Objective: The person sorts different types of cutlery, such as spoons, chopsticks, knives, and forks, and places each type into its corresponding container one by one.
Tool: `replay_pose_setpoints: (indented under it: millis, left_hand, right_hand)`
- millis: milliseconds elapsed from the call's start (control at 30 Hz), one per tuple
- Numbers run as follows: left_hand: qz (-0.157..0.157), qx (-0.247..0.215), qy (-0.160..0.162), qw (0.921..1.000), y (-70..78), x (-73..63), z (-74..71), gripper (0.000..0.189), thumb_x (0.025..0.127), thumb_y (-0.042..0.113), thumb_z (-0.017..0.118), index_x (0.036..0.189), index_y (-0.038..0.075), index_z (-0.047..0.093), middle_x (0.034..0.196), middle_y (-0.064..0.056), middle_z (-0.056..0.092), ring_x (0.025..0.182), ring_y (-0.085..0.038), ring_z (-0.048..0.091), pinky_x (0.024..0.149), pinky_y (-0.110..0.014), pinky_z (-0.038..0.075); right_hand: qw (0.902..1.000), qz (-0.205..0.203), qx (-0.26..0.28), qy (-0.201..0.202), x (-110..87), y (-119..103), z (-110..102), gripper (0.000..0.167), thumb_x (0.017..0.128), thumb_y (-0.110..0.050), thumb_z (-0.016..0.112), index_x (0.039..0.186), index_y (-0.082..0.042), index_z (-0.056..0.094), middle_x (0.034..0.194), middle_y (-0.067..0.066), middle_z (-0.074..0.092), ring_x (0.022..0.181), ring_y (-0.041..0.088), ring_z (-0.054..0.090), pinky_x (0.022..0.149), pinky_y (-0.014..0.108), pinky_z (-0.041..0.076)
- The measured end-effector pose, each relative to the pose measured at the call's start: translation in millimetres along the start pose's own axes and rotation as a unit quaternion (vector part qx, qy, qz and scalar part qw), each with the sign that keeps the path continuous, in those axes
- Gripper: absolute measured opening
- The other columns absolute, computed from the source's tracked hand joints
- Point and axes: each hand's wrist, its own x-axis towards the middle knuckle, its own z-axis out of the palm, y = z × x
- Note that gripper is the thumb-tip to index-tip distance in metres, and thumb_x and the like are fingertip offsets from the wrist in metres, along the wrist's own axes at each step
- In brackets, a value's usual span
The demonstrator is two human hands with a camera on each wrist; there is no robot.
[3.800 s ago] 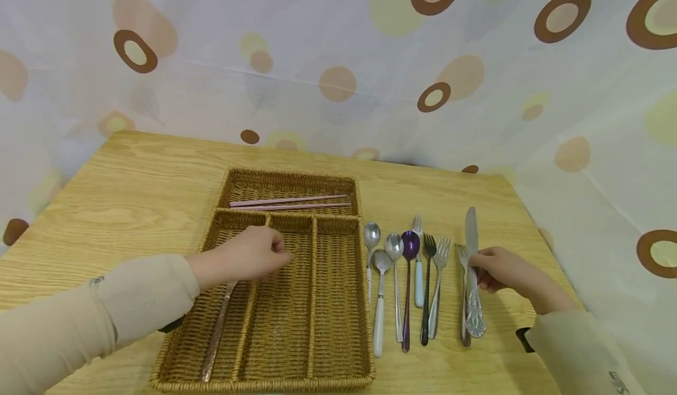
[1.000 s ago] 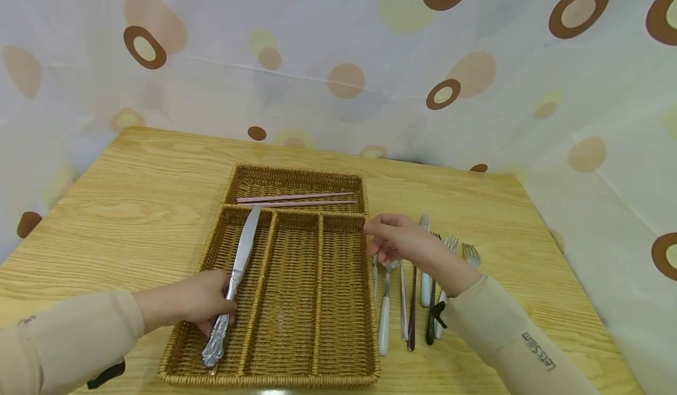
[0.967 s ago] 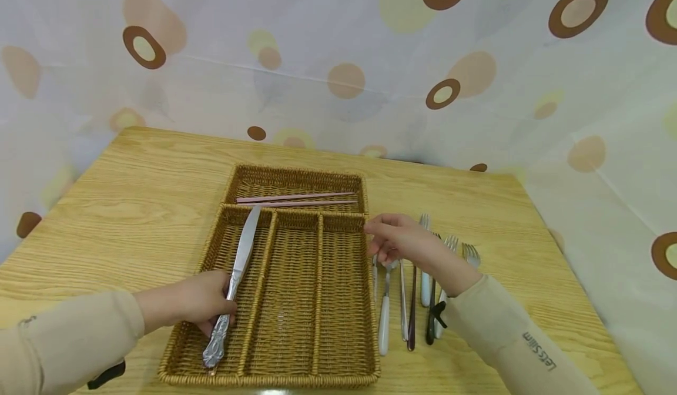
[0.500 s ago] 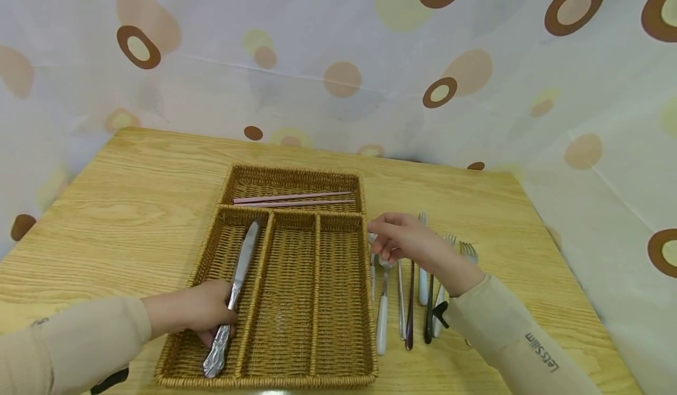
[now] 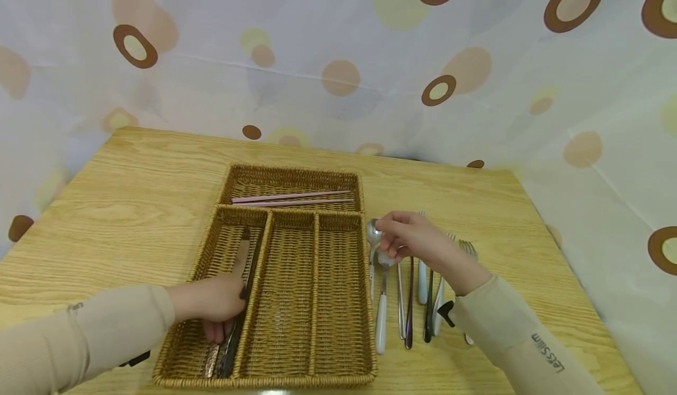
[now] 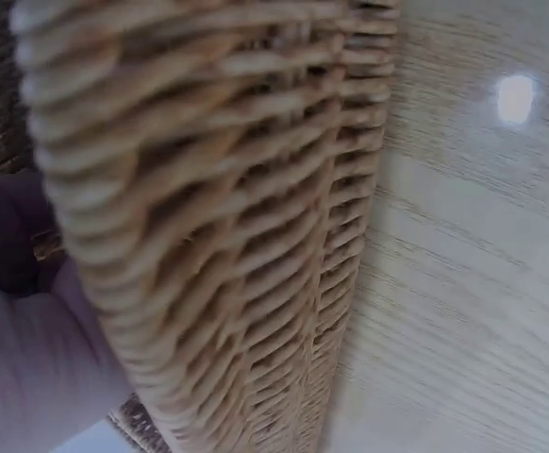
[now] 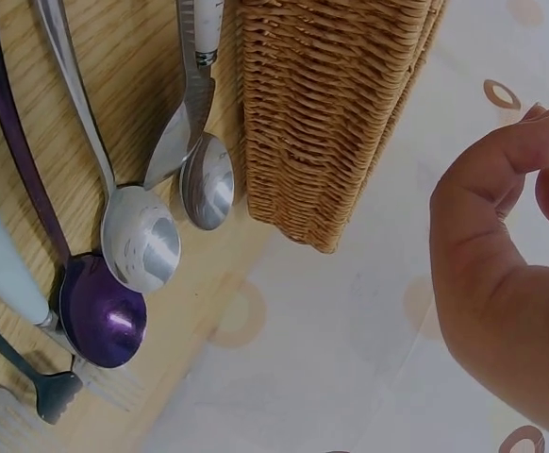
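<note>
My left hand [image 5: 224,298] is down inside the left compartment of the wicker cutlery tray [image 5: 312,377], gripping an ornate silver table knife [image 5: 228,354]. That knife leans along the compartment's right divider, its blade dark in shade. Under the hand lies a copper-coloured knife [image 5: 241,257], its middle hidden. In the left wrist view, the tray wall [image 6: 227,226] covers most of the fingers. Above the spoons, my right hand [image 5: 409,236] hovers loosely curled and holds nothing. Nearest to it are a silver spoon [image 5: 372,233] and a white-handled spoon [image 5: 381,324] beside the tray.
Pink chopsticks [image 5: 296,196] lie in the tray's back compartment. Right of the tray lie a purple spoon [image 7: 105,311], another silver spoon [image 7: 142,241], a black fork [image 7: 58,392] and several other forks, partly under the right arm. A patterned cloth [image 5: 296,60] hangs behind the table.
The silver knife went from the right of the table to the left hand, then down into the left compartment against its divider. The right hand let it go and moved left over the spoons.
</note>
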Motion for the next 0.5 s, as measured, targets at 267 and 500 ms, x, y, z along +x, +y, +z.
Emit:
replay_pose_setpoints:
  millis: [267,500]
  left_hand:
    - [-0.005,0.033,0.021,0.9992,-2.4,2.3,1.4,0.084,0.094,0.002,0.042,0.139,-0.006,-0.028,0.05,-0.012,0.058,0.034,-0.015,0.054,0.037,-0.034,0.049]
    - [-0.008,0.072,0.031,0.9969,-3.1,3.4,1.4,0.081,0.095,0.003,0.041,0.14,-0.006,-0.025,0.048,-0.011,0.057,0.033,-0.016,0.053,0.037,-0.034,0.048]
  right_hand:
    - [1.0,0.005,-0.007,0.003,-0.3,8,-8,0.032,0.1,-0.026,0.043,0.11,0.002,0.052,0.071,-0.001,0.057,0.058,0.009,0.052,0.058,0.026,0.045]
    - [0.9952,0.014,-0.096,0.014,-1.3,17,-13,0.034,0.098,-0.024,0.045,0.104,0.006,0.059,0.065,0.0,0.055,0.052,0.009,0.043,0.051,0.026,0.038]
